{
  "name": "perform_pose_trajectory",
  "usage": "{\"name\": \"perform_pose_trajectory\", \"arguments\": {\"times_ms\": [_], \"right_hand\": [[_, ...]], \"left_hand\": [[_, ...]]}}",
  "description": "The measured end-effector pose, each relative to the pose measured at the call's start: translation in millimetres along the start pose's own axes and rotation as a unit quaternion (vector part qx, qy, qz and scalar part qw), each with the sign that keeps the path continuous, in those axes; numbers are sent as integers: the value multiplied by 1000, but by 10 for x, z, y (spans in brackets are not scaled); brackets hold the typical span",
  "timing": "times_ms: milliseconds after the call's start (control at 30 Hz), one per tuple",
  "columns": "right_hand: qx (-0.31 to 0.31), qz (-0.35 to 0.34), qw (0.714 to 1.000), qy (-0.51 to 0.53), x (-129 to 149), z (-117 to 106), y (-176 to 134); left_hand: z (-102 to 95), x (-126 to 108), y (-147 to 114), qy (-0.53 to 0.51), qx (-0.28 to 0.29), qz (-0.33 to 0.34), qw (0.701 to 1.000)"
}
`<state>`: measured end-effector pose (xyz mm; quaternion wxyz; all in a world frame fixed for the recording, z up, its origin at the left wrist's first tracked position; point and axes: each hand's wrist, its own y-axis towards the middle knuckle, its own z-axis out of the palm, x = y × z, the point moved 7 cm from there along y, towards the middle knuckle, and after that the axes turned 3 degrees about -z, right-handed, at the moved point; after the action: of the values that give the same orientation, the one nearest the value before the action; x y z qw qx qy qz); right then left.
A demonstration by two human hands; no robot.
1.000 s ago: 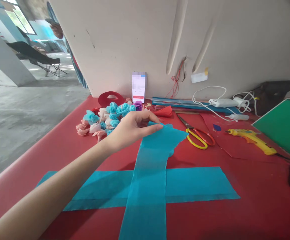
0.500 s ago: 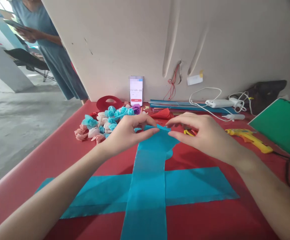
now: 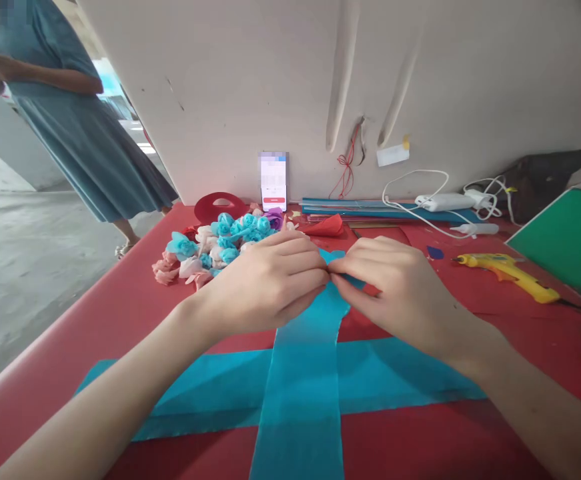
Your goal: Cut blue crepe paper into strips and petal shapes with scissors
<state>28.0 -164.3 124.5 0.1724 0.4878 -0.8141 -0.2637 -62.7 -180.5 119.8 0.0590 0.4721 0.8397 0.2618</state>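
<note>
A long blue crepe paper strip [image 3: 303, 380] runs from the near edge up to my hands, where its far end is bunched. My left hand [image 3: 280, 277] is closed on that end, its fingers curled over the paper. From the other side my right hand [image 3: 390, 283] pinches the same end between thumb and fingers; the fingertips of both hands meet there. Beneath the strip, crossing it sideways, lies another blue crepe strip [image 3: 210, 387] flat on the red tabletop [image 3: 180, 460]. A small blue piece shows just beyond my fingertips, partly hidden.
Blue, white and pink paper flowers [image 3: 205, 247] are heaped left of my hands. A phone [image 3: 273, 180] leans on the wall behind. To the right are a yellow glue gun [image 3: 510, 273], a green board [image 3: 570, 247] and a white cable [image 3: 415, 177]. A person [image 3: 65, 107] stands at far left.
My hands have come together, and the left fingers now curl over the strip's end, which is more gathered. The person at the left has moved nearer.
</note>
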Motion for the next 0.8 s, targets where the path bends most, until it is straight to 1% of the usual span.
{"name": "perform_pose_trajectory", "arguments": {"times_ms": [133, 300, 367, 433, 500, 567, 667, 800], "right_hand": [[-4, -9, 1000, -1, 4, -7, -8], [3, 13, 1000, -1, -92, -26, -16], [7, 18, 1000, 0, -111, -20, -14], [16, 23, 1000, 5, -114, 4, -14], [18, 18, 1000, 10, -96, 20, -16], [13, 6, 1000, 6, -68, 22, -18], [7, -9, 1000, -11, -33, 15, -21], [1, -15, 1000, -17, 2, -7, -13]], "left_hand": [[-27, -4, -16, 54, 26, 11, 998], [-103, 217, -93, 126, 49, -12, 991], [-139, 300, -115, 130, 46, -32, 990], [-190, 316, -115, 91, 24, -49, 994], [-211, 250, -95, 31, 13, -49, 998], [-185, 129, -61, 3, 27, -33, 999], [-120, -20, -12, 26, 56, -20, 998], [-50, -88, 25, 48, 65, -22, 996]]}}
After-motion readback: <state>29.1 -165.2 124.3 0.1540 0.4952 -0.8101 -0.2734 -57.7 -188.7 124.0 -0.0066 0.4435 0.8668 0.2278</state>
